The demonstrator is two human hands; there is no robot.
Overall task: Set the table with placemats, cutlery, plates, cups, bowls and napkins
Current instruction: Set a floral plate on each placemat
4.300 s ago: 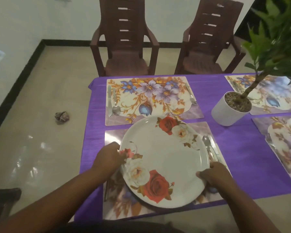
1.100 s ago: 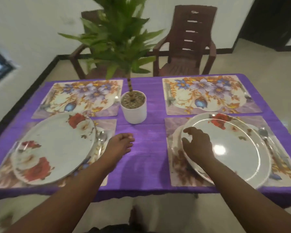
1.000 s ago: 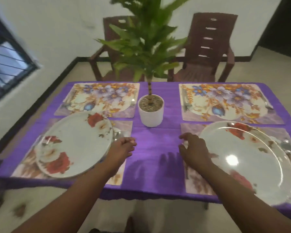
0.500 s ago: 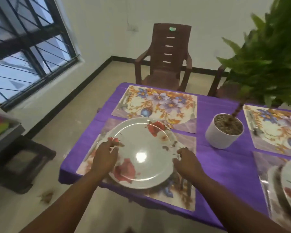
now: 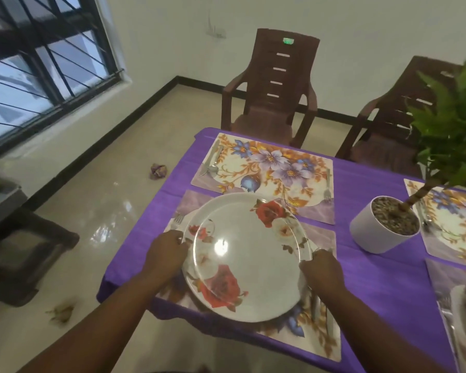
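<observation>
Left hand: the left hand [image 5: 167,253] is curling its fingers onto the left rim of the plate, gripping it.
Right hand: the right hand [image 5: 322,273] is clasping the right rim, fingers bent round the edge.
Plate: the rose-patterned plate [image 5: 246,254] is sitting between both hands over the near placemat [image 5: 318,335]; whether it is resting flat or lifted just clear, I cannot tell.
Cutlery: a fork [image 5: 176,221] is peeking out just beyond the left hand, and more cutlery [image 5: 315,309] is lying under the right wrist.
Far setting: the far placemat [image 5: 267,173] is carrying a knife and spoon on its left edge and a fork on its right.
Centre: a potted plant [image 5: 382,230] is standing on the purple tablecloth [image 5: 371,275].
Beyond: two brown chairs [image 5: 273,84] are facing the table's far side.
</observation>
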